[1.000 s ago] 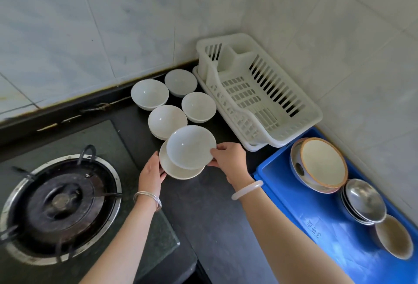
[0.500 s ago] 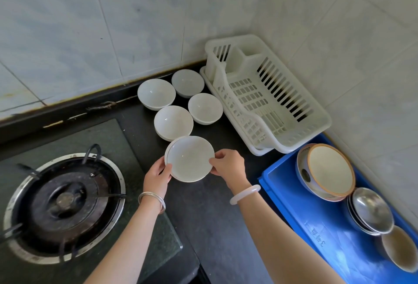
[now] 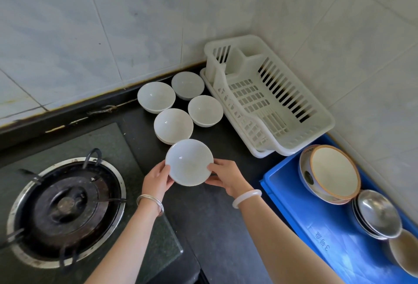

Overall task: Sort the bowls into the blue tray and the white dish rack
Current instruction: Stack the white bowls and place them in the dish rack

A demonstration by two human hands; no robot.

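Both hands hold one white bowl [image 3: 188,162] on the black counter: my left hand [image 3: 157,179] grips its left rim, my right hand [image 3: 226,176] its right rim. Behind it stand several more white bowls; the nearest [image 3: 173,125] looks like a stack of two, with others beside it [image 3: 205,110], [image 3: 156,96], [image 3: 187,85]. The white dish rack [image 3: 267,100] sits in the corner with nothing in it. The blue tray [image 3: 321,222] on the right holds a large orange-rimmed bowl [image 3: 332,173], stacked steel bowls [image 3: 376,213] and a beige bowl [image 3: 404,252].
A gas burner [image 3: 64,207] with metal pan supports lies on a glass hob at the left. Tiled walls close the back and right sides. A strip of dark counter [image 3: 217,227] runs between the hob and the blue tray.
The upper bowl, held tilted over another one a second ago, has dropped into it. Both hands now hold the nested bowl, slightly nearer to me.
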